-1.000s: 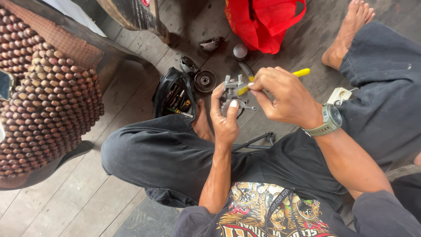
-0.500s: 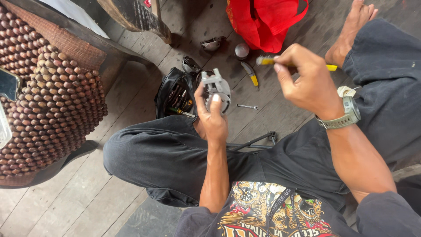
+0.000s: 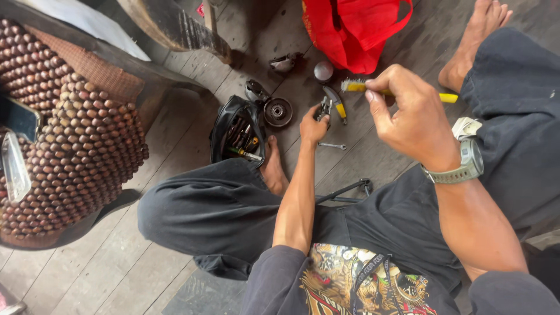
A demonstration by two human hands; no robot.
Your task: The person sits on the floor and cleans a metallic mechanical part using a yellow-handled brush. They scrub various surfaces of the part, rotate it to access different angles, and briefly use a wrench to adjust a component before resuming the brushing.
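Wooden floorboards: left hand grips what looks like a small metal part; right hand pinches a yellow brush, crosswise just above it.

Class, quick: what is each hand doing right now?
Left hand: closed on a small grey metal part.
Right hand: closed on a yellow-handled brush.

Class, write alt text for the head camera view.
Seated on a plank floor, a person holds a yellow-handled brush in the right hand, while the left hand grips a small metal part. An open tool pouch lies nearby.
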